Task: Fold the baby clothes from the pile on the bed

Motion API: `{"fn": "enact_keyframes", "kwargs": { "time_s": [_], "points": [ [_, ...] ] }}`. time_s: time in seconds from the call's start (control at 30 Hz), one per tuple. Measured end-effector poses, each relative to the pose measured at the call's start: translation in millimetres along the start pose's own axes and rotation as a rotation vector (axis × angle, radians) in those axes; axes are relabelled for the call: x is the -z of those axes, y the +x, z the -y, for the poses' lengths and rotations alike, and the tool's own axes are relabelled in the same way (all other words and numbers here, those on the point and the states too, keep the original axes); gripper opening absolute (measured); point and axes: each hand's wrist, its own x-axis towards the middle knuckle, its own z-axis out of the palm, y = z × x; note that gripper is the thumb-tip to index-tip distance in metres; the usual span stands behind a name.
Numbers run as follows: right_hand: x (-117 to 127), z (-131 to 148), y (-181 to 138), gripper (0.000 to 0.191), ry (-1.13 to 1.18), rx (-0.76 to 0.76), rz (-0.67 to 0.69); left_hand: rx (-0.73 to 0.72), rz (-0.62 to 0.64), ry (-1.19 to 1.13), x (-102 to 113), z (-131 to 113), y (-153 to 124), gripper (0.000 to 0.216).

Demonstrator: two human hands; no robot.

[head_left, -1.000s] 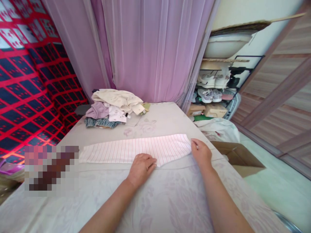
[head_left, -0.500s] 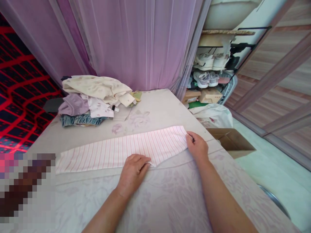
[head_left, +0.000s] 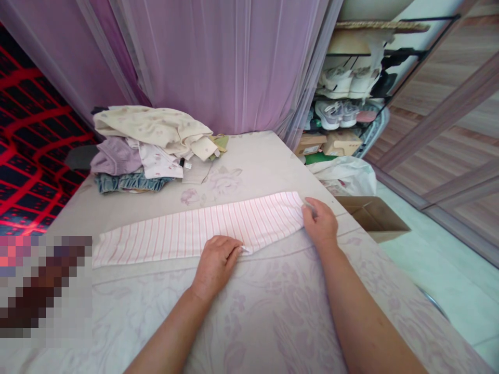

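Observation:
A pair of white pants with pink stripes (head_left: 187,228), folded lengthwise, lies flat across the bed-like surface (head_left: 268,311) with its floral cover. My left hand (head_left: 220,259) pinches the near edge of the pants at the pointed crotch corner. At the right end, my right hand (head_left: 320,221) has its curled fingers and thumb on the waist corner. The far leg end reaches out to the left, with neither hand on it.
A clothes pile (head_left: 148,145) sits at the back left before a purple curtain (head_left: 218,62). Right of the surface are an open cardboard box (head_left: 374,213), a white plastic bag (head_left: 351,176) and a rack with shoes (head_left: 337,114). A pixelated patch covers the lower left.
The view has shifted slightly, so most things sit a little higher. Both hands stay at the same places on the pants, which lie much as before.

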Motion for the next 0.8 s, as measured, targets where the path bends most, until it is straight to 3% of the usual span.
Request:
{"fn": "enact_keyframes", "kwargs": {
  "time_s": [0.1,0.2,0.4,0.47,0.8],
  "points": [
    [3.4,14.4,0.7,0.027,0.044,0.071,-0.015,-0.012,0.028,0.009,0.5,1.6,-0.5,0.017],
    [4.2,42.4,-2.9,0.024,0.186,0.11,0.104,-0.012,0.034,0.015,0.4,2.7,-1.0,0.016],
    [3.2,94.6,-19.2,0.019,0.535,0.28,0.685,-0.017,0.011,0.0,-0.1,1.9,-0.1,0.013],
    [4.3,99.8,-22.3,0.019,0.552,0.337,0.8,-0.001,0.005,0.006,-0.6,1.5,0.4,0.014],
    [4.9,100.3,-22.5,0.022,0.469,0.375,0.87,0.039,-0.05,0.028,-5.7,3.6,0.9,0.014]
  ]
}}
